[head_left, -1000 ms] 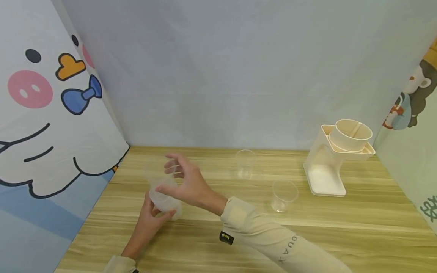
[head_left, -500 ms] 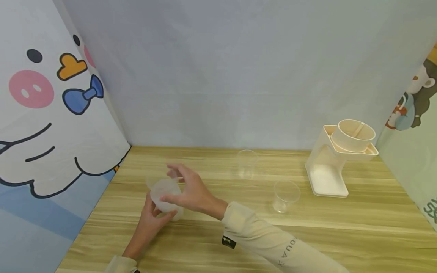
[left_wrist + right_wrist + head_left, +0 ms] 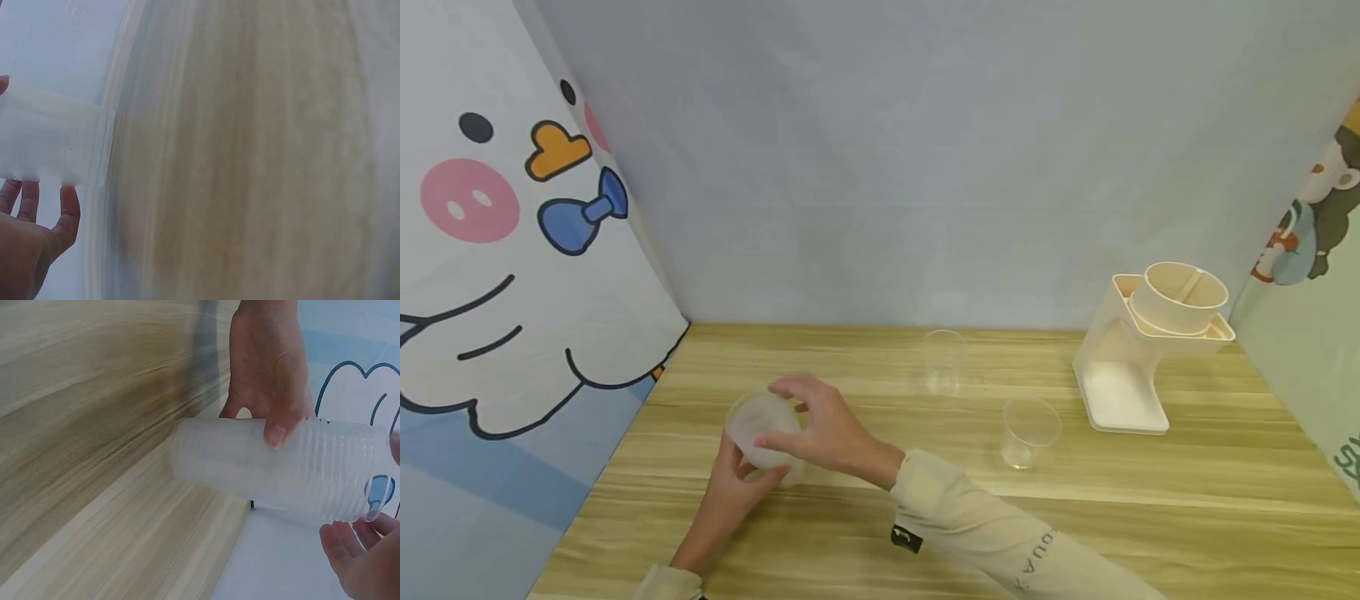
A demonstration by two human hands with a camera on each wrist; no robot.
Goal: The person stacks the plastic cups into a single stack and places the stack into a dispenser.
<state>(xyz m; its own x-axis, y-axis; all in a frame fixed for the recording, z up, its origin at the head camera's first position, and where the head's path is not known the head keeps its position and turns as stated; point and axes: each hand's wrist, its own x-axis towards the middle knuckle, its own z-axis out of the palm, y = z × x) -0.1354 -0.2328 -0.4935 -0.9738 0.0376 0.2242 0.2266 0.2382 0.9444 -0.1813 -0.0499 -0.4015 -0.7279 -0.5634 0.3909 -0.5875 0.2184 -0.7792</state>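
A stack of translucent plastic cups [image 3: 758,427] stands upright on the table's left part, several rims nested together in the right wrist view. My left hand [image 3: 739,485] grips the stack low on its side, thumb and fingers round it. Higher up, my right hand [image 3: 826,429] has its thumb and fingers curled about the rim of the uppermost clear cup [image 3: 379,481], which sits in the stack. The left wrist view shows only part of the stack [image 3: 53,140] with fingers touching its side.
Two clear cups stand apart on the wooden table [image 3: 880,533]: one farther back [image 3: 943,365], one nearer [image 3: 1030,435]. At the right is a cream stand [image 3: 1123,375] bearing a round open holder [image 3: 1178,300]. Printed cloth walls enclose the back and sides.
The clear uppermost cup has gone down into the stack, my right hand lowering with it. My left hand has kept its grip on the stack in nearly the same place.
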